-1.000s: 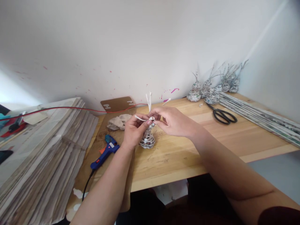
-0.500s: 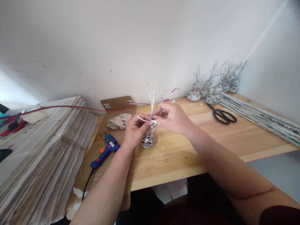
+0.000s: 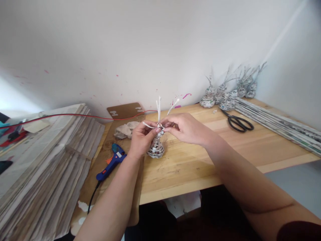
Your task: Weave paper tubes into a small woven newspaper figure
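Note:
A small vase-like form woven from rolled newspaper strips (image 3: pixel 155 149) stands on the wooden table in front of me, its round body below and its narrow neck between my hands. My left hand (image 3: pixel 143 136) is closed, pinching the neck from the left with thumb and fingers. From the right, my right hand (image 3: pixel 184 128) pinches a paper strip at the top of the neck. Loose strip ends (image 3: pixel 159 108) stick up above the fingers, and one points out left over my left hand. Fingertips partly hide the top of the weave.
A blue hot glue gun (image 3: pixel 111 164) lies on a brown board (image 3: pixel 135 194) beside a crumpled cloth (image 3: pixel 122 130). Stacked newspapers (image 3: pixel 57 167) fill the left. Black scissors (image 3: pixel 238 124), rolled paper sticks (image 3: pixel 276 124) and several woven pieces (image 3: pixel 207 97) are at the right.
The woven form has shifted slightly left and shows more of its body. Strip ends have spread, one now leaning right. My right hand's fingers have moved in closer around the neck's top.

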Tool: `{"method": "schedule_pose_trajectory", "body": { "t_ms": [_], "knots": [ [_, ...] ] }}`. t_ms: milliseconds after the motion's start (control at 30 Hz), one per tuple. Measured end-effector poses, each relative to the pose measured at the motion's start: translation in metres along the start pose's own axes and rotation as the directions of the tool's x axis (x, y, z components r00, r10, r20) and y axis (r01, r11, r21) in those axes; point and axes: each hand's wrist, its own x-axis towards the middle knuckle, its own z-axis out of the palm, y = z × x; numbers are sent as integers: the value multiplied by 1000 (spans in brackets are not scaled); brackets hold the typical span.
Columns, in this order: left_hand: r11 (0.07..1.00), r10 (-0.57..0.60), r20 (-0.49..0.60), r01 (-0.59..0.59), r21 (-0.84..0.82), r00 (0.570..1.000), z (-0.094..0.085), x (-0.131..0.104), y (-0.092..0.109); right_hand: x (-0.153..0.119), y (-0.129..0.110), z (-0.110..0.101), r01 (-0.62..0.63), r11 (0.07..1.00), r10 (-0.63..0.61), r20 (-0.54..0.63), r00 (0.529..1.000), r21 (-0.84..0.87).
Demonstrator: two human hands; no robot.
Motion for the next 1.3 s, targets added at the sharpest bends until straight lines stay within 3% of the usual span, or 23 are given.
{"method": "schedule_pose_trajectory", "body": {
  "t_ms": [433,700,900,1300],
  "knots": [
    [1000,8,115,-11,23,993,-3,-1,-2,-3,-3,-6,66,990,-51,117,992,-129],
    [996,48,97,-55,73,994,-2,-2,-1,-4,-2,-10,23,997,-13,128,992,-76],
    [997,38,149,-47,56,988,-3,-3,-2,-5,-4,-12,-28,992,47,155,987,-125],
    [999,8,134,-15,50,991,2,-8,3,-4,-5,-15,-72,997,68,172,983,15]
  ]
}}
